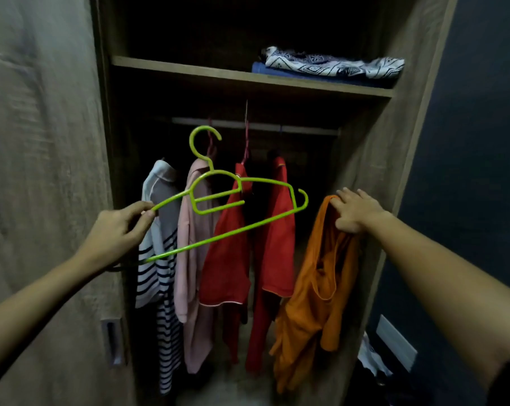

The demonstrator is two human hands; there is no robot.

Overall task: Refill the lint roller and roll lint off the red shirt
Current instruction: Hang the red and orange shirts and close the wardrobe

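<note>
A red shirt (233,259) hangs on a hanger from the wardrobe rail (300,128), in the middle of the open closet. My left hand (119,230) pinches one end of a bare green plastic hanger (218,206), held tilted in front of the hanging clothes. To the right, my right hand (356,210) grips the top of an orange garment (315,303), which droops down off any hanger. No lint roller is in view.
A striped shirt (157,276) and a pink shirt (191,259) hang left of the red one. Folded patterned cloth (333,64) lies on the upper shelf (189,73). The wardrobe door (43,171) stands at left, a dark wall (467,142) at right.
</note>
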